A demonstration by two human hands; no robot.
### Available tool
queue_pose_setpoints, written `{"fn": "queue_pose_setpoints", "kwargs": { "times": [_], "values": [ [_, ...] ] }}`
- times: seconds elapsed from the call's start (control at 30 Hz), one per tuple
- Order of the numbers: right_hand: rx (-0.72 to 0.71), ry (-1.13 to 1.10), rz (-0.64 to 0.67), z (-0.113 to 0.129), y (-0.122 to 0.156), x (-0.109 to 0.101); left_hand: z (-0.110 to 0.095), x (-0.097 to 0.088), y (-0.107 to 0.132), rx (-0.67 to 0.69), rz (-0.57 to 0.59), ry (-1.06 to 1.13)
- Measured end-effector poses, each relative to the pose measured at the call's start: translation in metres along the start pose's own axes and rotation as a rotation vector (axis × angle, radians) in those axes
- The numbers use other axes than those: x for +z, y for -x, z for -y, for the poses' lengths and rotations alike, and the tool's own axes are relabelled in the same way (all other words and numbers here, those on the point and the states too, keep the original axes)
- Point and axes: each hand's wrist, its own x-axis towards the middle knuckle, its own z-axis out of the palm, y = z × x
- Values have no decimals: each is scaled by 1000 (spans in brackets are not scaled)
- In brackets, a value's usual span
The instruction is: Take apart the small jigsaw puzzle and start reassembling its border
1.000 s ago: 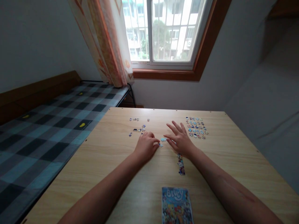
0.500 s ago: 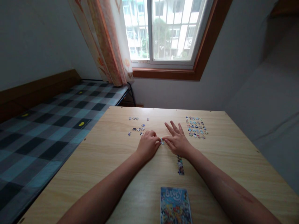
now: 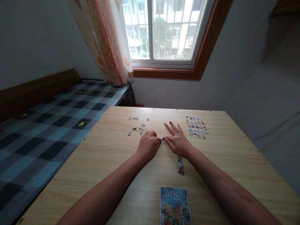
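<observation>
Small light-blue jigsaw puzzle pieces (image 3: pixel 163 141) lie on the wooden table between my two hands. My left hand (image 3: pixel 149 144) is closed, its thumb and index finger pinched at the left side of these pieces. My right hand (image 3: pixel 177 139) touches them from the right with thumb and index finger, while its other fingers are spread out. Just below the right wrist lies a joined strip of puzzle pieces (image 3: pixel 180 165), its upper end partly hidden by the hand. Nearer to me is a puzzle box (image 3: pixel 176 206) with "Bluey" on its lid.
Rows of loose puzzle pieces (image 3: pixel 197 127) are laid out at the back right of the table (image 3: pixel 98 175). Several more pieces (image 3: pixel 134 118) lie scattered at the back left. A bed with a checked cover (image 3: pixel 58 125) stands along the left side, and a window (image 3: pixel 173 31) is ahead.
Both hands stay almost where they were, at the same pieces. The whole view has shifted very slightly; nothing is visibly taken up or let go.
</observation>
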Motion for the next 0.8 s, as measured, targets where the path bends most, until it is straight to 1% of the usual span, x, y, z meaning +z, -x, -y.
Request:
{"fn": "queue_pose_setpoints", "kwargs": {
  "times": [0.3,0.5,0.63,0.8],
  "values": [
    [-2,-7,8,-1,-1,2,-1,-1,0,24,-18,-52],
    [-27,-6,1,-1,0,5,-5,-1,0,-34,6,-45],
    [-54,-6,-51,0,0,3,-6,-2,-1,-47,10,-42],
    [-38,-6,-137,0,2,-1,-8,-3,0,-46,4,-36]
  ]
}}
